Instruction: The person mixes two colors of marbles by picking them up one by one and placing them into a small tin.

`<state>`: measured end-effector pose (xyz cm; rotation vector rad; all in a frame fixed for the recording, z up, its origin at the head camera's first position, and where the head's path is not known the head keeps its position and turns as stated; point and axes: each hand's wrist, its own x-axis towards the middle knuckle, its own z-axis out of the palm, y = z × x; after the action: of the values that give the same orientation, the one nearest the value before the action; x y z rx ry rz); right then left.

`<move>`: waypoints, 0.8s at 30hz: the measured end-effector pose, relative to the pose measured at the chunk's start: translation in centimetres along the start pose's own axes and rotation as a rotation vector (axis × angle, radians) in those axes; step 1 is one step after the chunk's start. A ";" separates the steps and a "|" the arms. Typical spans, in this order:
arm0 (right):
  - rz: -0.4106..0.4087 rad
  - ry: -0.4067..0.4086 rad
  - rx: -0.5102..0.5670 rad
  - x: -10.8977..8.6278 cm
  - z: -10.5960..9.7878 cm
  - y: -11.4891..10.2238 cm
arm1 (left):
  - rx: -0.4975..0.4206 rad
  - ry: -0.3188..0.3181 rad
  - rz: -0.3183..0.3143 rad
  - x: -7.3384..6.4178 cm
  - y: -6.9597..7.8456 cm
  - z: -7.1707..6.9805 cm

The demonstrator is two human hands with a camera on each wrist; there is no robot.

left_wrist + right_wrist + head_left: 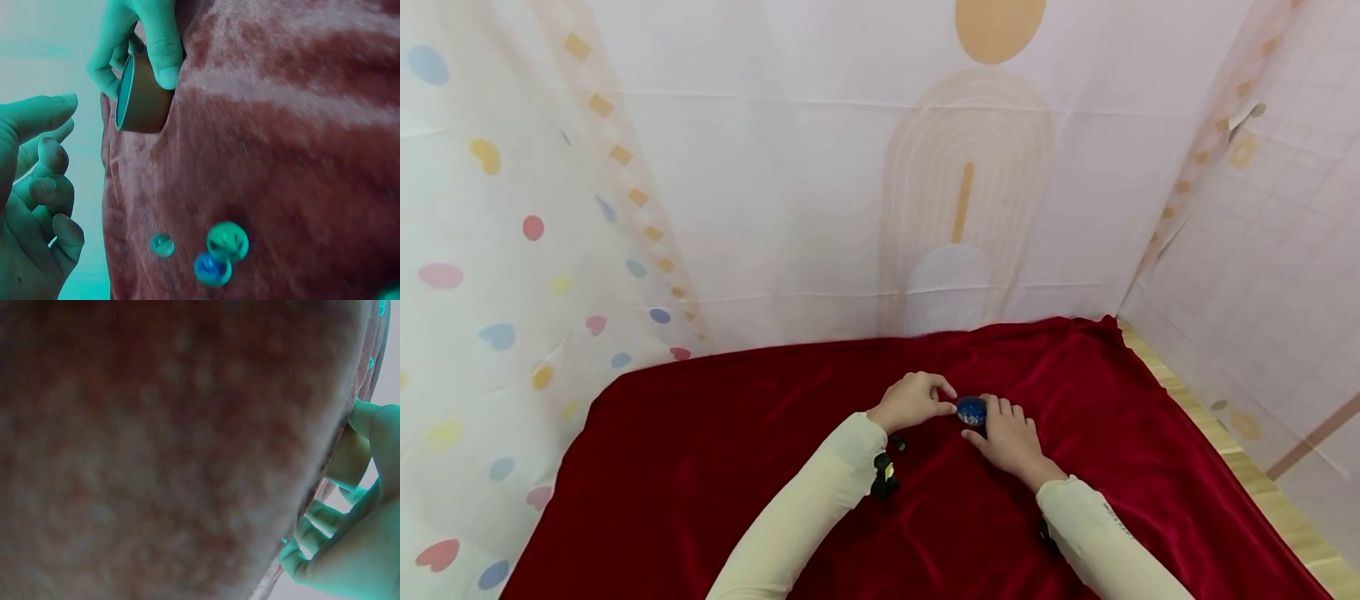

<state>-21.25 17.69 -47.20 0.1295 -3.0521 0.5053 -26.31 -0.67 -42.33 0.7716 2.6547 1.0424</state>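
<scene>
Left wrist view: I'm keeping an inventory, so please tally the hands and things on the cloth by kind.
Marbles: 3
Round container: 1
Hands: 2 (left hand, right hand)
Total: 6
Not counted: a blurred green shape, cut off at the lower right corner, too unclear to identify.

The container [148,100] looks smooth-sided, the marbles [228,241] glossy and glasslike, the cloth [737,458] velvety.
</scene>
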 end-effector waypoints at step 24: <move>-0.023 -0.001 0.005 -0.2 -0.7 0.2 | -0.010 0.040 -0.098 -5.9 -5.6 -2.8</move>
<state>-21.09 18.15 -46.63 0.1644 -3.0463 0.5123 -24.53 -8.89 -44.19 0.6178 2.6879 1.0563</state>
